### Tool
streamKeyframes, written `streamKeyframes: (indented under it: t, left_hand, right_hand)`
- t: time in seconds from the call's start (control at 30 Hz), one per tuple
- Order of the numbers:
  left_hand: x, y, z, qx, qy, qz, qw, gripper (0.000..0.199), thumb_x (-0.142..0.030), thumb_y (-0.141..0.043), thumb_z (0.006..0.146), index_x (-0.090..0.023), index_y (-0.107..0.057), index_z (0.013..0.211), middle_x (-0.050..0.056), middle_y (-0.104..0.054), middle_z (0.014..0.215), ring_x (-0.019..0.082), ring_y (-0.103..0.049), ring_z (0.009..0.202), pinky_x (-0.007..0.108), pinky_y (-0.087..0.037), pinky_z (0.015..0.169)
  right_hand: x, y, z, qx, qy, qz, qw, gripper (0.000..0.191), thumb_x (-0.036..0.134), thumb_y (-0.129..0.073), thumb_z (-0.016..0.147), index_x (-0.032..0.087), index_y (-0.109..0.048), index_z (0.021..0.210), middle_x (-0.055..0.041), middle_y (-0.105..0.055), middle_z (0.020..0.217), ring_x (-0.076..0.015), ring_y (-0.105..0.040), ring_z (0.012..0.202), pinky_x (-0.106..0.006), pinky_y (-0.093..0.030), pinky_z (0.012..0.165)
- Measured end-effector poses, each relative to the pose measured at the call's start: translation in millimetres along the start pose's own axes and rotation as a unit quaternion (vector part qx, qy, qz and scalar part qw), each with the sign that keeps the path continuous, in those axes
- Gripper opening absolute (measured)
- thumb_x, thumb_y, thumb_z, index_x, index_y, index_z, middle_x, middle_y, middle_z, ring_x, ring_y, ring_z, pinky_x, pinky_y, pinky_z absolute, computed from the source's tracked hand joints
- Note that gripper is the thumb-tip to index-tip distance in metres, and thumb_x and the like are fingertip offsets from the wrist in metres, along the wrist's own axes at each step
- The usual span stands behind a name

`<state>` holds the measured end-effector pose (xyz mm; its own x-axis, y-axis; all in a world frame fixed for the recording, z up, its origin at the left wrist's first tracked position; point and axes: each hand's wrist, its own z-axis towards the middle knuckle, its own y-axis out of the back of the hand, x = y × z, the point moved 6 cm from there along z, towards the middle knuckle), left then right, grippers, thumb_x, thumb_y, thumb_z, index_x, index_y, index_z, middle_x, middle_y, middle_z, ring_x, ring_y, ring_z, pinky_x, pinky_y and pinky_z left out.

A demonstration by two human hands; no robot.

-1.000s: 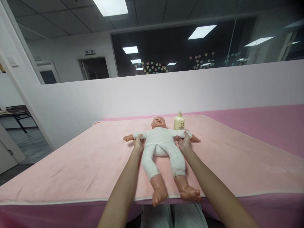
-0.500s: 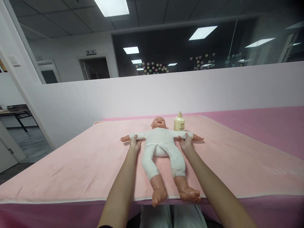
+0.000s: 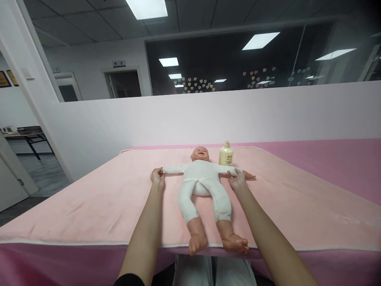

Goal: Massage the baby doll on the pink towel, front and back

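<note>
A baby doll [image 3: 201, 174] with a white cloth body lies on its back on a pink towel [image 3: 119, 206], arms stretched sideways and feet toward me. My left hand [image 3: 157, 176] is closed round the doll's hand at the left, covering most of it. My right hand [image 3: 237, 178] holds the doll's other arm near the wrist, with the thumb over the sleeve; the doll's brown hand sticks out beyond it. Behind that arm stands a pale yellow pump bottle [image 3: 226, 155], upright and touched by neither hand.
A white wall [image 3: 190, 119] with a large window above it rises behind the towel. Pink surface [image 3: 342, 159] shows at the right. Through an opening at the far left stands a dark-legged table [image 3: 32, 137].
My left hand has moved outward from the doll's forearm to its hand. My right hand has shifted slightly outward along the other arm. The view has shifted a little.
</note>
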<state>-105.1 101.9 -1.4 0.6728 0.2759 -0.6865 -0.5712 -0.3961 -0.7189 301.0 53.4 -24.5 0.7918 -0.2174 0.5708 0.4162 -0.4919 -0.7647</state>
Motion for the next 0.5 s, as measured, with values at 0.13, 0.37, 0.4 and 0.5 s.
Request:
streamKeyframes:
  t: [0.13, 0.37, 0.4, 0.5]
  left_hand:
    - [-9.8, 7.9, 3.4, -0.002, -0.005, 0.01, 1.0, 0.021, 0.004, -0.049, 0.067, -0.017, -0.049, 0.07, -0.004, -0.051, 0.061, 0.008, -0.054, 0.062, 0.021, -0.049, 0.071]
    - [-12.7, 8.0, 0.6, -0.018, -0.032, 0.028, 0.999, 0.038, 0.005, -0.052, 0.068, -0.018, -0.051, 0.098, -0.002, -0.057, 0.076, 0.009, -0.057, 0.07, 0.026, -0.05, 0.077]
    - [-12.6, 7.3, -0.9, -0.018, -0.038, 0.031, 0.999, 0.037, 0.004, -0.053, 0.069, -0.018, -0.052, 0.099, -0.001, -0.057, 0.077, 0.01, -0.057, 0.071, 0.027, -0.051, 0.078]
    - [-11.8, 5.3, -5.5, -0.018, -0.051, 0.04, 0.998, 0.034, 0.0, -0.057, 0.072, -0.017, -0.053, 0.102, 0.0, -0.057, 0.081, 0.01, -0.058, 0.074, 0.029, -0.051, 0.08]
  right_hand:
    - [13.0, 6.5, -3.7, -0.033, -0.008, 0.027, 0.999, 0.007, 0.016, -0.041, 0.082, 0.022, -0.04, 0.08, 0.004, -0.051, 0.072, -0.0067, -0.053, 0.052, -0.014, -0.043, 0.038]
    - [35.9, 17.6, -5.1, -0.041, 0.016, 0.064, 0.997, 0.01, 0.027, -0.042, 0.085, 0.023, -0.04, 0.076, 0.0079, -0.043, 0.055, -0.0049, -0.038, 0.037, -0.014, -0.029, 0.032]
    - [37.9, 18.0, -4.4, -0.038, 0.026, 0.061, 0.997, 0.012, 0.031, -0.041, 0.086, 0.023, -0.042, 0.078, 0.0079, -0.043, 0.054, -0.0048, -0.036, 0.035, -0.015, -0.027, 0.032]
    - [41.0, 18.4, -1.5, -0.042, 0.083, -0.003, 0.996, 0.017, 0.038, -0.045, 0.084, 0.022, -0.052, 0.086, 0.0085, -0.043, 0.053, -0.0047, -0.029, 0.033, -0.017, -0.023, 0.032]
